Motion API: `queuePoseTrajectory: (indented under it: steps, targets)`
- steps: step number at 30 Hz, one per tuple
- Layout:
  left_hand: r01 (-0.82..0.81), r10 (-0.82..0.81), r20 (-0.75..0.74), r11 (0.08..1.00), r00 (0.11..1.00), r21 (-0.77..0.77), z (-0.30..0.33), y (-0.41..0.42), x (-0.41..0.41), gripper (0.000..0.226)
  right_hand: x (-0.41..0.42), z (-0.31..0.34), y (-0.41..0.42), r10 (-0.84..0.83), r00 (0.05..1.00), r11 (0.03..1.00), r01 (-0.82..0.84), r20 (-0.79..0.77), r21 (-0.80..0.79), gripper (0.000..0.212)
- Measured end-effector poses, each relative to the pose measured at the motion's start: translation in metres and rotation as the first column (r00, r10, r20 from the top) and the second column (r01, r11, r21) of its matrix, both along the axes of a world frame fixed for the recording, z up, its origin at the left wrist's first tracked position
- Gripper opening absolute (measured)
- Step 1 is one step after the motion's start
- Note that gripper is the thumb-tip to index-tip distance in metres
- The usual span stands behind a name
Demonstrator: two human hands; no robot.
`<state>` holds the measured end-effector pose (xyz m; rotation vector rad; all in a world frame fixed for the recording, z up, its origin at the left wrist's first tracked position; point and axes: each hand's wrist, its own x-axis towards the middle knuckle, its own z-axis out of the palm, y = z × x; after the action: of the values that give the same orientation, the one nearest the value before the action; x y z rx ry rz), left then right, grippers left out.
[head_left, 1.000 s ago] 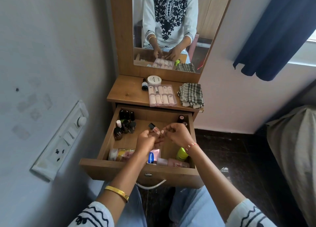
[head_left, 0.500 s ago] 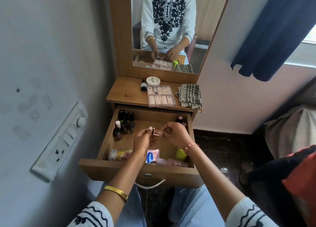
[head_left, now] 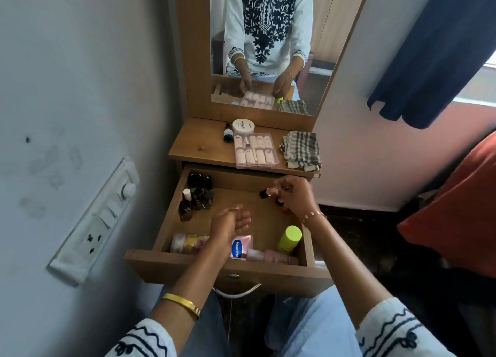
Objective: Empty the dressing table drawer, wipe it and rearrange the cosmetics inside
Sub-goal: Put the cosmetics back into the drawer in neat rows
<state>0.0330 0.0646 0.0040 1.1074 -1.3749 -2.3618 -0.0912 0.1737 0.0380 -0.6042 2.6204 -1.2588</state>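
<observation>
The wooden drawer (head_left: 204, 262) is pulled out. My right hand (head_left: 295, 195) pinches a small black-capped bottle (head_left: 265, 193) above the drawer's back right. My left hand (head_left: 230, 223) hovers over the drawer's middle with relaxed fingers and holds nothing. Several dark nail polish bottles (head_left: 197, 195) stand in the back left corner. Along the front lie a yellow-labelled jar (head_left: 188, 242), a pink Vaseline tube (head_left: 240, 246), a pink bottle (head_left: 273, 257) and a lime-capped bottle (head_left: 289, 239).
On the tabletop (head_left: 201, 147) sit a clear case of pink nail items (head_left: 255, 150), a white round jar (head_left: 243, 125), a small dark bottle (head_left: 228, 133) and a folded checked cloth (head_left: 302, 149). A switchboard (head_left: 99, 219) juts from the left wall. A red cushion (head_left: 456, 222) lies at right.
My hands, joined around the small bottle before, have parted. The right hand carried the bottle back and to the right; the left hand let go and dropped lower.
</observation>
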Motion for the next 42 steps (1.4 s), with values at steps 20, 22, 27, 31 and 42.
queuePoseTrajectory:
  steps: [20, 22, 27, 31, 42]
  targets:
    - [0.047, -0.043, 0.029, 0.991, 0.999, -0.122, -0.007, 0.001, -0.005, 0.02, -0.014, -0.023, 0.008, 0.392, 0.828, 0.749, -0.035, -0.401, 0.661, 0.018]
    - [0.047, -0.043, 0.032, 0.991, 0.999, -0.127, -0.007, 0.001, -0.004, 0.02, -0.013, -0.022, 0.006, 0.42, 0.808, 0.725, -0.025, -0.413, 0.689, 0.017]
    - [0.041, -0.037, 0.032, 0.992, 0.999, -0.123, -0.007, 0.002, -0.004, 0.019, -0.009, -0.017, 0.003, 0.516, 0.767, 0.639, -0.049, -0.381, 0.768, 0.007]
    - [0.043, -0.039, 0.03, 0.991, 0.999, -0.128, -0.006, 0.001, -0.004, 0.02, -0.013, -0.022, 0.002, 0.539, 0.726, 0.629, -0.008, -0.428, 0.778, 0.035]
    - [0.036, -0.034, 0.019, 0.993, 0.999, -0.11, -0.002, 0.002, -0.003, 0.02, -0.01, -0.018, 0.002, 0.533, 0.783, 0.567, -0.05, -0.32, 0.822, 0.023]
